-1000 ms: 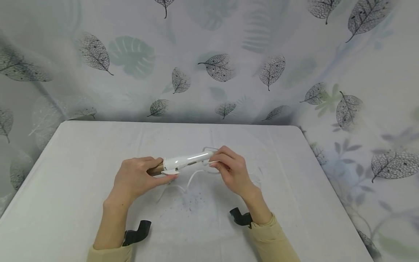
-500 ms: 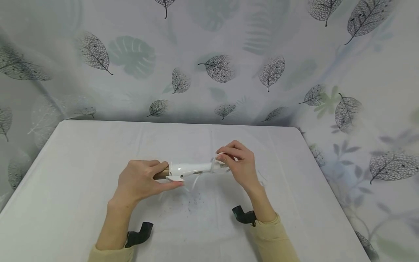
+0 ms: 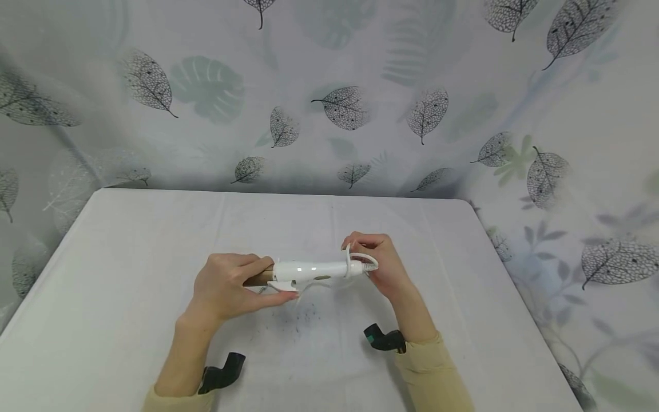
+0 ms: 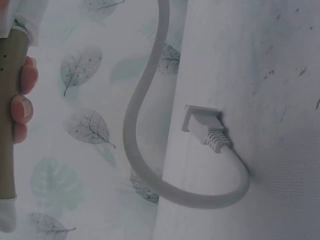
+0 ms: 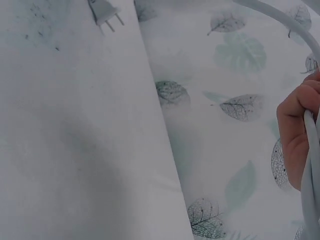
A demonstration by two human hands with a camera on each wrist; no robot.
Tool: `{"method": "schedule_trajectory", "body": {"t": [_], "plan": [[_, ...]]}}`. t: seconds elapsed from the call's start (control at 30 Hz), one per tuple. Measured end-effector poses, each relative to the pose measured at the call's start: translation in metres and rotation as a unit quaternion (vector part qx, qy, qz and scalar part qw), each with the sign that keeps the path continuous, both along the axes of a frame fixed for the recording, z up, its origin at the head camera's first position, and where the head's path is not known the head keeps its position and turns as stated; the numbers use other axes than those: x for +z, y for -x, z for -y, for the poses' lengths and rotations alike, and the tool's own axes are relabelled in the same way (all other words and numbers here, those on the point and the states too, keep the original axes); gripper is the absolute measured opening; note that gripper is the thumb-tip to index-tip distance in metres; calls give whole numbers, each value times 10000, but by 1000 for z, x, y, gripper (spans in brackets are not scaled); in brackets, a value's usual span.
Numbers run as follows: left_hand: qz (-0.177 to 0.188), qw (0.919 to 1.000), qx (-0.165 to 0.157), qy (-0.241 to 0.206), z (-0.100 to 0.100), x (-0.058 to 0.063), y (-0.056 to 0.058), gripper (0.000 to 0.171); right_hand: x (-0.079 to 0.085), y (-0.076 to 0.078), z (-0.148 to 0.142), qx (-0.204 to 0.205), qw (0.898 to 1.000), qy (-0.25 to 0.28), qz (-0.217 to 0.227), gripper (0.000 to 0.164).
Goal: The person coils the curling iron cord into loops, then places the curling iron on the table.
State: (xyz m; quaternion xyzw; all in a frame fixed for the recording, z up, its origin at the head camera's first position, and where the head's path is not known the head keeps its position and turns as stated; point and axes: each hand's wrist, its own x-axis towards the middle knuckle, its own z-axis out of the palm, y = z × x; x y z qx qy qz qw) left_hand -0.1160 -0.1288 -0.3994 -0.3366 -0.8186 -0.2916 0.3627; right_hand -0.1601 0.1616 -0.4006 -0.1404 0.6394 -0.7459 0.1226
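Note:
A curling iron (image 3: 309,270) with a white handle and a brown-gold barrel is held sideways over the table. My left hand (image 3: 223,289) grips the barrel, its thumb stretched along below the white clamp lever. At the handle's right end, my right hand (image 3: 388,266) pinches the white power cord (image 5: 280,17), which loops around the handle there. The left wrist view shows fingertips (image 4: 22,109) curled on the barrel (image 4: 7,120). Below the iron the cord hangs down to its plug (image 4: 202,126), which lies on the table; two prongs show in the right wrist view.
A white cloth covers the table (image 3: 154,229), with dark specks (image 3: 304,317) near its middle. Behind it hangs a leaf-patterned curtain (image 3: 309,68). Black camera mounts (image 3: 223,372) sit at both wrists.
The iron has come down from a tilt to nearly level and shifted slightly right. My right hand has brought the cord over and around the handle's end. The left hand keeps its grip.

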Motion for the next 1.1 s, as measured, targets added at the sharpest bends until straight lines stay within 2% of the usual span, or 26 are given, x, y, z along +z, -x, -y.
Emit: {"method": "schedule_trajectory", "body": {"t": [0.07, 0.13, 0.2, 0.27, 0.33, 0.43, 0.5, 0.7, 0.87, 1.0, 1.1], "plan": [[-156, 9998, -25, -143, 0, 0, 1, 48, -3, -2, 5, -125, 9995, -233, -201, 38], [-305, 9992, -50, -254, 0, 0, 2, 48, -5, -4, 11, -258, 9974, -491, -455, 43], [-419, 9985, -16, -364, 1, 1, 2, 49, -4, -6, 18, -464, 9936, -828, -610, 36], [-531, 9976, 92, -425, 2, 1, 3, 50, -4, -7, 24, -710, 9899, -1090, -570, 28], [-600, 9969, 203, -458, 3, 2, 3, 51, -4, -7, 28, -945, 9865, -1283, -372, 21], [-617, 9963, 340, -486, 6, 4, 3, 52, -5, -8, 33, -1091, 9833, -1447, -141, 16], [-576, 9963, 428, -481, 8, 4, 3, 53, -7, -8, 34, -1027, 9824, -1542, -222, 15], [-419, 9948, 864, -345, 11, 4, 5, 56, -11, -8, 33, -657, 9764, -1779, -1037, 22], [-306, 9906, 1266, -417, 15, 3, 5, 57, -11, -8, 35, -469, 9694, -2104, -1174, 20], [-309, 9859, 1578, -463, 17, 4, 6, 58, -9, -12, 37, -324, 9585, -2430, -1458, 18], [-240, 9838, 1730, -396, 17, 4, 6, 61, -9, -13, 38, -286, 9500, -2518, -1826, 17]]}}
